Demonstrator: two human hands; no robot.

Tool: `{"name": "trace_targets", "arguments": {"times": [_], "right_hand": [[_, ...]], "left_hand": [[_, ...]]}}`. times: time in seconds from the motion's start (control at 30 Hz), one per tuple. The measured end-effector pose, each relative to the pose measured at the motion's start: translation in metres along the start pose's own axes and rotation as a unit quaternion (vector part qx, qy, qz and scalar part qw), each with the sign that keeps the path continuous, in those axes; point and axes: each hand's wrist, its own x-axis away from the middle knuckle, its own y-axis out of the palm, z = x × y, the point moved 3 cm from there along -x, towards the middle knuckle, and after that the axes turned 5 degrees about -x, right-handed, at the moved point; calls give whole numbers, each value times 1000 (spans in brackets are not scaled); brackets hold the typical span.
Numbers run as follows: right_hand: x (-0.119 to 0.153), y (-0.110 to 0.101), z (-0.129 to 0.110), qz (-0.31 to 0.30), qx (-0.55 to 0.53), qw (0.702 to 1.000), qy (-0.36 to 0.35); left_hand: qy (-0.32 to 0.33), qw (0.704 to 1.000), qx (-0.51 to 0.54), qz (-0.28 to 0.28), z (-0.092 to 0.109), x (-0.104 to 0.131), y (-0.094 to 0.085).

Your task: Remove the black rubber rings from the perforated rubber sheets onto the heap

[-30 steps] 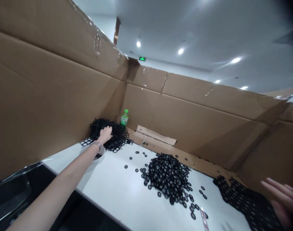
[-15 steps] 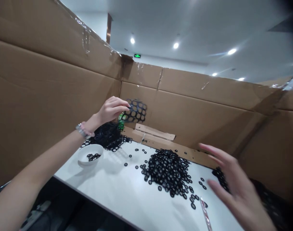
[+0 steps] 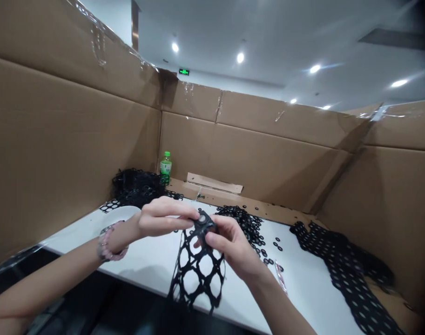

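Note:
In front of me, above the table's front edge, a black perforated sheet (image 3: 203,283) hangs from both hands. Large open holes run through its lower part; the gathered upper edge still shows a ring-shaped piece. My left hand (image 3: 168,216) pinches that edge from the left with its fingertips. From the right, my right hand (image 3: 235,244) grips the same edge between thumb and fingers. Behind them lies a pile of small black rings (image 3: 235,216), partly covered by my right hand. A white bowl (image 3: 119,211) stands behind my left wrist, its contents mostly hidden.
A tangled heap of black webbing (image 3: 135,186) lies at the back left, beside a green-capped bottle (image 3: 165,168). Long black perforated sheets (image 3: 338,263) stretch along the right. A thin shiny strip (image 3: 280,277) rests on the white table (image 3: 303,288). Cardboard walls (image 3: 268,160) enclose it.
My left hand has come down and right from the back left with the perforated sheet. My right hand, spread and holding nothing before, has moved left and closed on the sheet. The view has shifted.

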Motion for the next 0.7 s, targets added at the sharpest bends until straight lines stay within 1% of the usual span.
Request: {"name": "trace_targets", "arguments": {"times": [0.07,0.1,0.13,0.17,0.2,0.27,0.33,0.4,0.47,0.5,0.57,0.7], "right_hand": [[6,0,2,47,-15,999,-3],[7,0,4,66,-26,997,-7],[9,-1,5,79,-39,996,-8],[10,-1,7,85,-51,995,-8],[10,-2,9,87,-60,994,-8],[12,-3,14,82,-63,995,-5],[15,-5,18,79,-55,995,-3],[20,-7,20,81,-36,996,-11],[25,-8,21,82,-8,996,-18],[28,-8,21,84,9,996,-23],[32,-9,20,92,49,994,-31],[37,-14,21,132,129,981,-57]], "left_hand": [[114,992,38,-47,3,-1,7],[156,985,53,-59,4,0,10],[167,982,62,-60,5,1,12],[155,984,67,-59,7,1,14],[127,988,68,-60,9,2,16],[56,994,65,-69,16,3,21],[-8,994,69,-85,24,3,24],[-79,986,92,-113,29,2,27],[-139,972,126,-140,32,0,29],[-156,967,142,-146,32,0,29],[-167,963,162,-137,32,0,31],[-156,967,187,-77,28,5,37]]}}
